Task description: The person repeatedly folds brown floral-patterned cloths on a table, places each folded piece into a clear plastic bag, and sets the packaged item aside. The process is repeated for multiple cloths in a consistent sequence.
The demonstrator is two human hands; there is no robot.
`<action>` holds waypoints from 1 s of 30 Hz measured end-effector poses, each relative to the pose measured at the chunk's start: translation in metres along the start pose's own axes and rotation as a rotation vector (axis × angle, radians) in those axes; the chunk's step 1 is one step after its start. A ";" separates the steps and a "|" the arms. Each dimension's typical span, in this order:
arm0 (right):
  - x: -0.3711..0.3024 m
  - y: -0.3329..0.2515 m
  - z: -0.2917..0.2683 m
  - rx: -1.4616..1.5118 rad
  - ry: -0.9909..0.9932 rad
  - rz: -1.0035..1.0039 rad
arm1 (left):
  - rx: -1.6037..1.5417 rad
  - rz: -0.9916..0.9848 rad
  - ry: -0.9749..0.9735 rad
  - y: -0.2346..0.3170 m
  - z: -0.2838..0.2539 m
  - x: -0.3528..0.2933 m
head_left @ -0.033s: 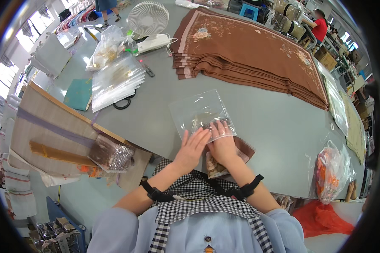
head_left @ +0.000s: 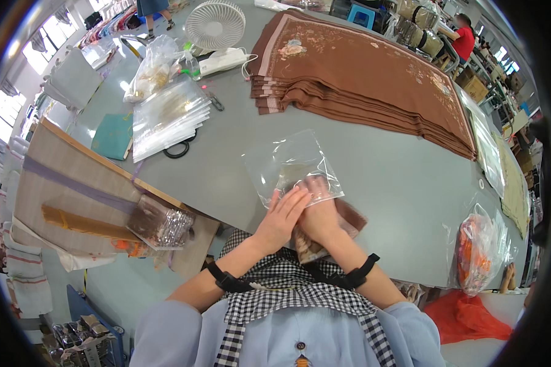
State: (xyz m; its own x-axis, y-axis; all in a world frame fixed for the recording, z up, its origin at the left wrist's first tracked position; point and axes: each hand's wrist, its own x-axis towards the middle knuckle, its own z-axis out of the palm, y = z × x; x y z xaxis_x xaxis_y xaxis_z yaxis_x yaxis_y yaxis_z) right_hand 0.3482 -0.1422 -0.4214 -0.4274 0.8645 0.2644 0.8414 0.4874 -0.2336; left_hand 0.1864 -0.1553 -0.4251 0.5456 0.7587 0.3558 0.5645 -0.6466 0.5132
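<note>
The right hand (head_left: 319,209) is inserted, fingers outstretched, into a clear square plastic bag (head_left: 289,154) on the grey tabletop (head_left: 404,196); whether anything is gripped there cannot be told. The bag's mouth is overlapped by the left hand (head_left: 281,214), laid flat, unclenched. A brown patterned folded cloth (head_left: 351,221) is partly hidden by the right hand. Farther right, orange material (head_left: 471,260) is held in a translucent plastic pouch (head_left: 480,221)

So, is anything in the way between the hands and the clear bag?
Nothing visible: the right hand sits under the film of the clear bag, and the left hand overlaps its near edge. The folded brown cloth lies by the right wrist, not between.
</note>
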 end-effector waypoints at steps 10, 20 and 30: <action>0.038 -0.014 -0.012 0.156 -0.150 -0.057 | 0.107 -0.008 0.057 -0.012 -0.014 -0.008; -0.019 0.014 -0.021 0.245 -0.037 -0.222 | -0.095 0.120 0.213 0.007 -0.027 -0.024; -0.055 -0.023 -0.027 0.622 0.116 -0.302 | -0.261 -0.036 -0.170 0.035 0.038 -0.062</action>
State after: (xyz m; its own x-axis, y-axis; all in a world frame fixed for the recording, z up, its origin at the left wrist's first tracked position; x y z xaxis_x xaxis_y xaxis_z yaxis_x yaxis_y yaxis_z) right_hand 0.3619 -0.2045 -0.4051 -0.5454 0.6784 0.4923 0.3312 0.7140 -0.6169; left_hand 0.1954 -0.2277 -0.4586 0.6361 0.7427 0.2094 0.4192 -0.5605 0.7142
